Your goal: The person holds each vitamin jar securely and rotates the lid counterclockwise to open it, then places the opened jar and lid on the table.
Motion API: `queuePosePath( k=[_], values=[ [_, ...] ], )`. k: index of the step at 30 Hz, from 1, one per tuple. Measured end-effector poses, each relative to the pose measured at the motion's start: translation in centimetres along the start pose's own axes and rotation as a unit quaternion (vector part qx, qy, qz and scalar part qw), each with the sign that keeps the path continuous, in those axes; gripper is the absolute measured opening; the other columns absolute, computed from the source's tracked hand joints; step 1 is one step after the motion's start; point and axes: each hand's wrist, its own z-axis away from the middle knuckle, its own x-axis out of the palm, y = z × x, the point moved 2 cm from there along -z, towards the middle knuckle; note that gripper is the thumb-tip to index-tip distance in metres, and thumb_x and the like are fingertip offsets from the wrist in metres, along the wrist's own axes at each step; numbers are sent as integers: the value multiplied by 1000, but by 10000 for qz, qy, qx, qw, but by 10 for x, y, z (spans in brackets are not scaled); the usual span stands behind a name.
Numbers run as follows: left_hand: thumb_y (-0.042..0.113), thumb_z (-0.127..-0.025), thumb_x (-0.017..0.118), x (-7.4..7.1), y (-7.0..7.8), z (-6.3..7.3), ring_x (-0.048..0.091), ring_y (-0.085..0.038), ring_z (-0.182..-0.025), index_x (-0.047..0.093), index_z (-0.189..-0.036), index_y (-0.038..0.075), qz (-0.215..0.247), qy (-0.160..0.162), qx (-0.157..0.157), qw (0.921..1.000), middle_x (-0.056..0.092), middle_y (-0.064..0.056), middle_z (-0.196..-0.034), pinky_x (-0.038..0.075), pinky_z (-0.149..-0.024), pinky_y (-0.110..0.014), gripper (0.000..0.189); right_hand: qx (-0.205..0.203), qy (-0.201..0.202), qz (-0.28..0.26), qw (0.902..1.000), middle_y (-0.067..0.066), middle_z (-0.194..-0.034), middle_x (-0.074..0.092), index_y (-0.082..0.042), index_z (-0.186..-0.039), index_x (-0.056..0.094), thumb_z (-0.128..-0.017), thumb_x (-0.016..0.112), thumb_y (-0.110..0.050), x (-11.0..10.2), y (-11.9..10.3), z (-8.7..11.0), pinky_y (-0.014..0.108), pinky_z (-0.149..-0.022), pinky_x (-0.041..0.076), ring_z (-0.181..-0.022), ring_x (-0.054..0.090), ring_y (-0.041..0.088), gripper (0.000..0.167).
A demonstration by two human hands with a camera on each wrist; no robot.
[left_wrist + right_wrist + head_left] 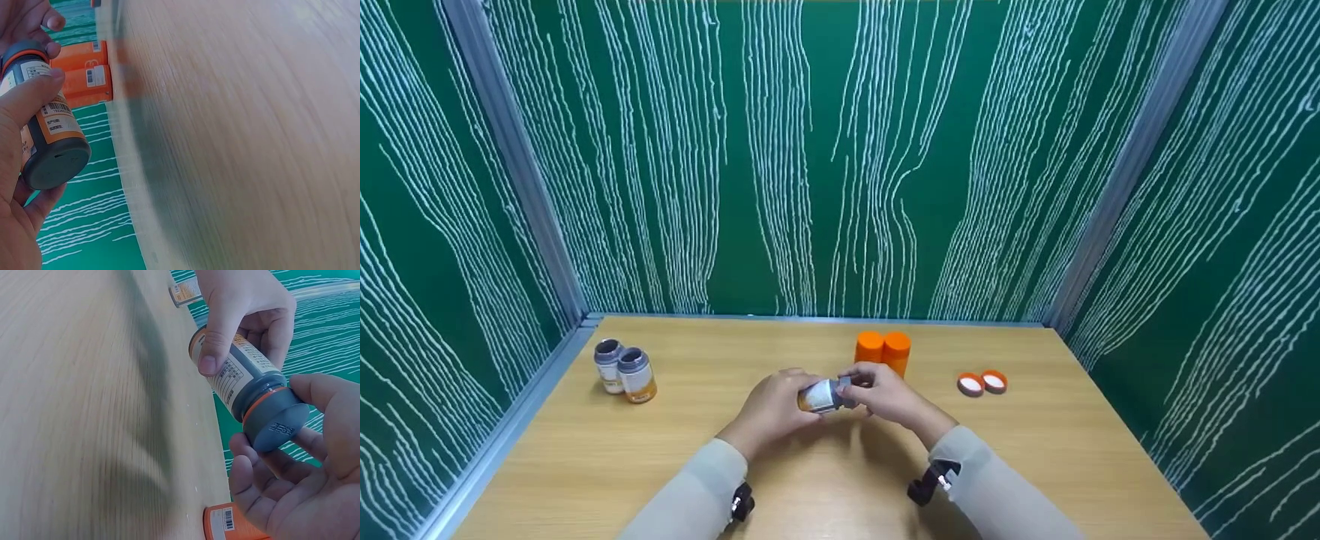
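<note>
Bottle, tilted above the table, gripped by your left hand, its cap pinched by your right hand; two orange containers just behind, two uncapped bottles left, two upturned caps right.

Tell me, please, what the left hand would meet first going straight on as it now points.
Probably the right hand, at the round grey cap of the grey cylindrical plastic bottle the left hand holds; depth is uncertain.

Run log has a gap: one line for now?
left hand grips labelled grey bottle; right hand pinches its grey cap; two uncapped bottles left; two orange bottles beyond hands; two upturned caps right
</note>
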Motion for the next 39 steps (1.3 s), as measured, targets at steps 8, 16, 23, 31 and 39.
queuePosePath(
  k=[8,16,23,31,39],
  values=[
    [31,-92,98,-2,-1,0,70,-23,-116,79,-144,18,159,-18,-108,9998,79,-4,-136,62,-115,-50,57,-240,-40,-64,9997,16,-130,78,-9,-139,76,-101,87,-20,-5,3,-3,49,-94,70,-107,72,27,41],
    [31,-92,98,-8,-4,1,71,-24,-118,79,-143,19,543,81,-391,9977,79,-4,-135,61,-117,-54,56,-609,70,68,9981,13,-125,77,-9,-129,73,-95,93,-13,-12,1,-1,43,-103,68,-110,76,26,40],
    [35,-92,98,-15,-14,8,69,-29,-129,74,-148,19,833,315,-1002,9910,75,-6,-145,57,-122,-57,63,-359,265,164,9989,9,-117,73,-11,-119,65,-92,97,-21,-27,8,4,33,-96,64,-104,68,25,43],
    [23,-87,102,-31,-38,23,68,-33,-134,76,-141,17,1204,1090,-1613,9735,66,-6,-140,57,-121,-60,60,-106,374,131,9992,11,-135,73,-5,-138,68,-95,94,-24,-51,20,18,40,-108,61,-116,65,26,54],
    [28,-90,98,-65,-76,51,67,-42,-136,69,-153,6,1243,1475,-2504,9487,66,-18,-149,55,-119,-64,73,415,383,302,9979,11,-149,71,-15,-150,71,-96,91,-36,-82,35,31,50,-119,58,-125,65,28,62]
  ],
)
